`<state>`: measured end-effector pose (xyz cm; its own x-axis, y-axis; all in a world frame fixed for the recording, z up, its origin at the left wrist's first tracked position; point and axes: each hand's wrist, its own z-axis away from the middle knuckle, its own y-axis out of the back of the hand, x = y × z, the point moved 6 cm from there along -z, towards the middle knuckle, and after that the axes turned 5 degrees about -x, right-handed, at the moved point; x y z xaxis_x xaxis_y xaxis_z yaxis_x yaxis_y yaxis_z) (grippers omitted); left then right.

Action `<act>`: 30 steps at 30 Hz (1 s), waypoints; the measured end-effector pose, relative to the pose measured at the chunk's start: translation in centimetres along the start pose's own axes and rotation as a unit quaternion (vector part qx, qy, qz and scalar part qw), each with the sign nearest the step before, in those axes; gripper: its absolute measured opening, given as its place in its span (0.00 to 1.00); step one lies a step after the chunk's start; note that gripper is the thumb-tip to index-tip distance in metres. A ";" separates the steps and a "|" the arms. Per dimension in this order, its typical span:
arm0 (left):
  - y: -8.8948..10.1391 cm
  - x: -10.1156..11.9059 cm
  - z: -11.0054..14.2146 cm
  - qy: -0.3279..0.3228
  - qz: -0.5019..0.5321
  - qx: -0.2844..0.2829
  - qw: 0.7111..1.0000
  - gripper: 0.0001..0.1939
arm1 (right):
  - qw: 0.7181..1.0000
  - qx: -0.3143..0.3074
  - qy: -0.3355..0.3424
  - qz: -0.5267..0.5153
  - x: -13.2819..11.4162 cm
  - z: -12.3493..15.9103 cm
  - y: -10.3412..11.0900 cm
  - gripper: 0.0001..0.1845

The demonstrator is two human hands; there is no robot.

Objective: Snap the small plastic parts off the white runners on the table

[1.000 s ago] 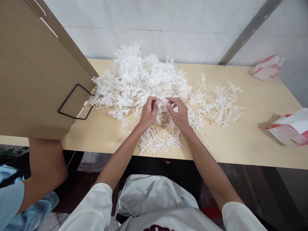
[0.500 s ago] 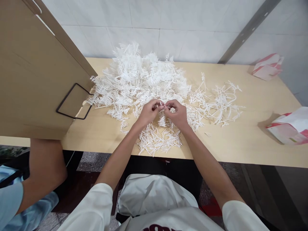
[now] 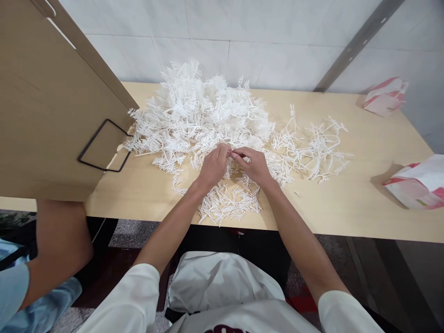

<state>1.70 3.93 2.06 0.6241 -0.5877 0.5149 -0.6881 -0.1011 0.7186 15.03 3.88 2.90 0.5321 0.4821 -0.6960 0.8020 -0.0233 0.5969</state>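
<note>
My left hand [image 3: 213, 166] and my right hand [image 3: 255, 165] meet fingertip to fingertip over the table, both closed in a pinch. Between them is a small white branched plastic piece, mostly covered by the fingers. Right behind the hands rises a big heap of white branched plastic pieces [image 3: 204, 106] with fine twig-like ends. Below the hands, near the front edge, lies a spread of short loose white sticks [image 3: 231, 203]. To the right of the heap are thicker, barer white plastic stems [image 3: 322, 148] in a loose tangle.
A tall brown board [image 3: 52, 101] with a black wire loop [image 3: 104, 145] stands at the left on the wooden table [image 3: 333, 203]. Behind it a co-worker's arm [image 3: 60, 231] shows. Two red-and-white paper bags [image 3: 386, 96] are at the right. A tiled wall [image 3: 270, 46] closes off the back.
My left hand has turned so its back faces up more, and its fingers have closed further over the piece. The right hand has shifted slightly left and down. The piles look the same.
</note>
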 end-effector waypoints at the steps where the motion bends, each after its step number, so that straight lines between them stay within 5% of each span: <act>1: 0.1 -0.1 0.0 0.007 0.014 0.006 1.000 0.09 | 1.000 0.010 -0.002 -0.002 0.1 0.1 0.1 0.13; 10: 0.4 -0.7 -0.7 0.034 0.137 -0.034 0.989 0.13 | 0.998 0.029 0.003 0.054 0.2 0.5 0.5 0.15; 15: -0.2 -0.1 -0.7 0.011 0.111 -0.076 0.991 0.08 | 0.983 0.037 0.058 0.169 -0.7 0.6 0.6 0.13; 24: 0.6 1.0 -0.6 -0.003 0.003 -0.047 0.999 0.06 | 0.949 0.114 0.151 0.251 -1.8 0.9 0.5 0.10; 30: 0.4 0.8 -0.5 -0.009 -0.016 -0.036 0.999 0.05 | 0.955 0.161 0.120 0.218 -1.5 1.3 1.6 0.08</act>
<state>2.13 3.77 2.95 0.6379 -0.5989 0.4842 -0.6397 -0.0619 0.7662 15.83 1.96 4.38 0.7881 0.5505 -0.2754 0.5810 -0.5175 0.6282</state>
